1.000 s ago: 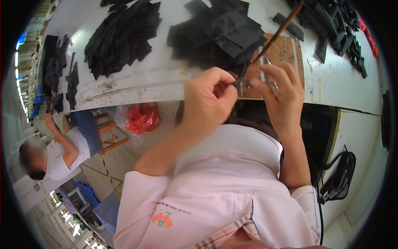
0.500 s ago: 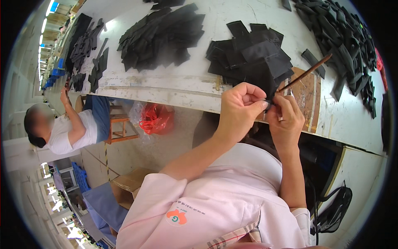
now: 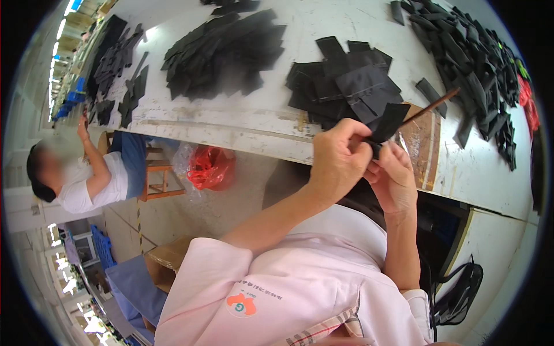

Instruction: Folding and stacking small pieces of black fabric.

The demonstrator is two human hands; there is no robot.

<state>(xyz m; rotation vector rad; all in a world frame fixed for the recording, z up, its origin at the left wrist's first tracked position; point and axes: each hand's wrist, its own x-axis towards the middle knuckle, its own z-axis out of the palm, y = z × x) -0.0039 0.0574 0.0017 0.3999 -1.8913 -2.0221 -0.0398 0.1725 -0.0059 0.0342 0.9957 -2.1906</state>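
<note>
Fabric piece [image 3: 393, 119], black, I record remotely at the left edge of the brown board [image 3: 427, 138], gripped by closed fingers of both left hand [image 3: 340, 161] and right hand [image 3: 395, 177], its long axis slanting from them toward the board's far end, neither hand clearly nearer.

A person's left hand [image 3: 341, 161] and right hand [image 3: 394, 176] pinch a black fabric piece [image 3: 390, 122] above the table's [image 3: 323, 17] near edge.
</note>
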